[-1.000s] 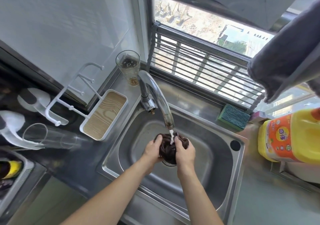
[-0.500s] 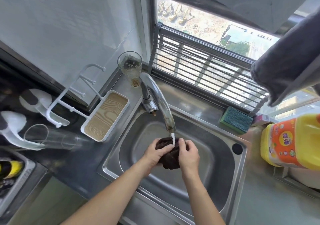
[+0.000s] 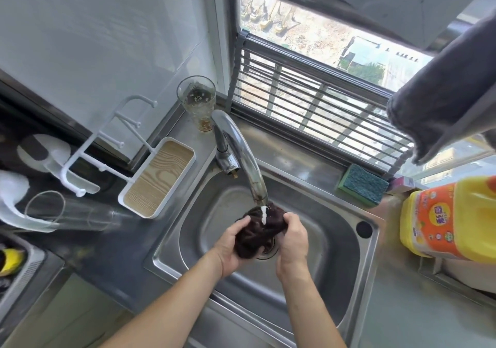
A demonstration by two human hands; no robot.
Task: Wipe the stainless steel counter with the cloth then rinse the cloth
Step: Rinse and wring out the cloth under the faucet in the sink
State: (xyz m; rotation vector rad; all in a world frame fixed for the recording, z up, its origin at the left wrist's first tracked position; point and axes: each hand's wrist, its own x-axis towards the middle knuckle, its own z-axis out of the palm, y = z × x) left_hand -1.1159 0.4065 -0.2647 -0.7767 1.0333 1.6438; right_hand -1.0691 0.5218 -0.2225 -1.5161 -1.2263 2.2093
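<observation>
Setting: a kitchen corner under a barred window, with a stainless steel sink [image 3: 346, 245] set into the counter [image 3: 402, 312].
Tap: the curved faucet [image 3: 241, 159] runs a thin white stream straight onto the cloth.
Cloth: the dark brown cloth [image 3: 257, 229] is bunched into a wad over the drain, held between both hands inside the basin.
Left hand: the left hand [image 3: 230, 248] grips the wad's left side, fingers curled round it.
Right hand: the right hand [image 3: 294, 237] clasps the right side, thumb and fingers wrapped on the fabric.
Change: over the last second the hands have spread a little apart and the wad has opened wider under the stream; half a second ago they were pressed closer together.
Meaning: this looks like scrubbing the cloth against itself, so the rinsing stage appears well under way, with wringing probably left.
Nearby: a green sponge [image 3: 362, 184] on the sink's back ledge, a yellow detergent jug [image 3: 451, 221] at right.
</observation>
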